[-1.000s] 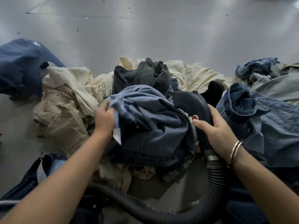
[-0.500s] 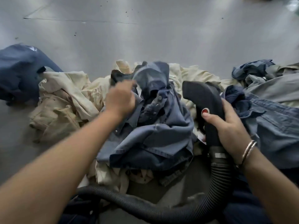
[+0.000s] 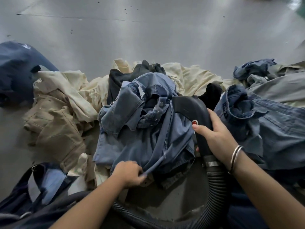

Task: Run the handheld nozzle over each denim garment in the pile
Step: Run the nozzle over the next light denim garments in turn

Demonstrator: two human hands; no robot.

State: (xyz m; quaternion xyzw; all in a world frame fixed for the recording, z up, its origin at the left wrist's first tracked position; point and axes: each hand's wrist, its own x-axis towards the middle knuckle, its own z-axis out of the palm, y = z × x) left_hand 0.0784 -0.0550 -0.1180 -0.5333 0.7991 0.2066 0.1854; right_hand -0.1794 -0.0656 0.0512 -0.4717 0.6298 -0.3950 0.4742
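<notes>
Left hand (image 3: 130,173) lower now (pinching shirt (image 3: 145,129))

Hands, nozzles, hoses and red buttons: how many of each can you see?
Hands: 2, the left hand and the right hand
Handheld nozzle: 1
Ribbed hose: 1
Red button: 1
Total: 5

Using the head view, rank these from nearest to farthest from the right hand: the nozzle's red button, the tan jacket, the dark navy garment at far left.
1. Red button: on the black nozzle, right beside the thumb of the right hand.
2. Tan jacket: left of the central denim pile.
3. Dark navy garment: far left edge, beyond the tan jacket.
</notes>
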